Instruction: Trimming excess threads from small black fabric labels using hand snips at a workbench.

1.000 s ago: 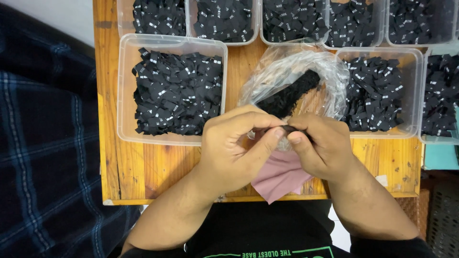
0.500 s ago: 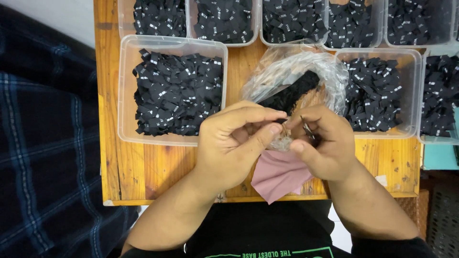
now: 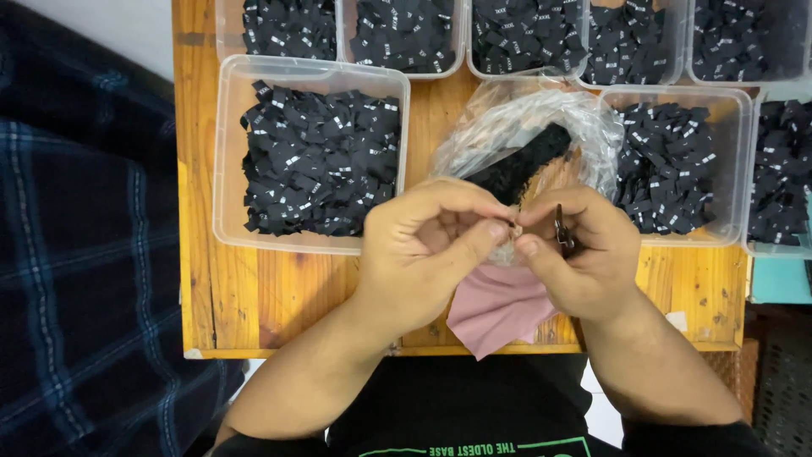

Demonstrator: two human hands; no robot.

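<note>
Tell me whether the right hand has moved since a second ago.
Yes, slightly. The right hand has drawn a little down and away from the plastic bag, turning so the small dark tool it holds now stands upright.

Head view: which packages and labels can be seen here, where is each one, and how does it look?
Clear plastic tubs: in rows across the wooden table, rectangular.
Black labels: heaped in the tubs, small, with white print.
Clear plastic bag: mid-table behind both hands, crumpled, dark pieces inside.
</note>
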